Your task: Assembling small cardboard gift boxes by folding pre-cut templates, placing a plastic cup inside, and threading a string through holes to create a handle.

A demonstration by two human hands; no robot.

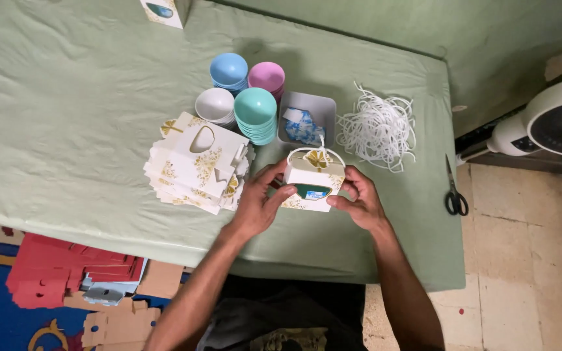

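While both hands close on it from either side, one small white gift box [313, 180] with gold print and a cord handle sits near the middle of the frame on the green-covered table [66, 97]. The left hand [259, 203] grips its left wall, fingers curled onto the front; the right hand [357, 200] pinches its right edge. Above them stand four stacks of small bowls: blue [228, 69], pink [267, 77], white [214, 104] and teal [255, 108]. One grey tray [323, 107] holds wrapped items. To its right lies one heap of white cords [377, 127]. One pile of flat box blanks [193, 166] lies left of the hands, one pair of scissors [454, 194] at right.
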